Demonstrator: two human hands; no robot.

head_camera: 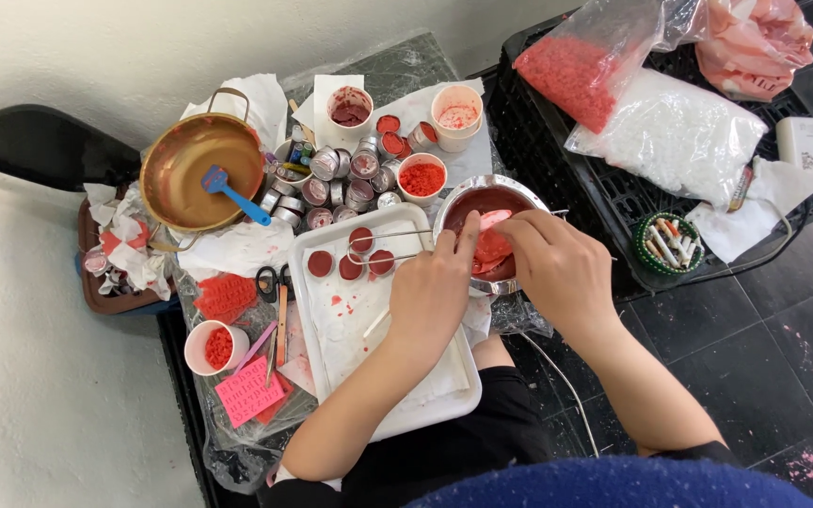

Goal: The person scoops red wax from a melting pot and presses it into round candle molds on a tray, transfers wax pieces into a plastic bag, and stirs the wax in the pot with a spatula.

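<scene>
We see the steel bowl (519, 200) of red wax just right of the white tray (331, 357). Left hand (433, 296) pinches its near rim; right hand (562, 268) fingers close on a red wax lump (493, 246) inside.

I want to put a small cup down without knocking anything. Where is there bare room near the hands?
The white tray has bare paper below the four red tins, beside the left hand. The dark floor right of the right hand is open too. Crowded: the tins cluster above the tray, and the strip left of it with scissors and cup.
</scene>
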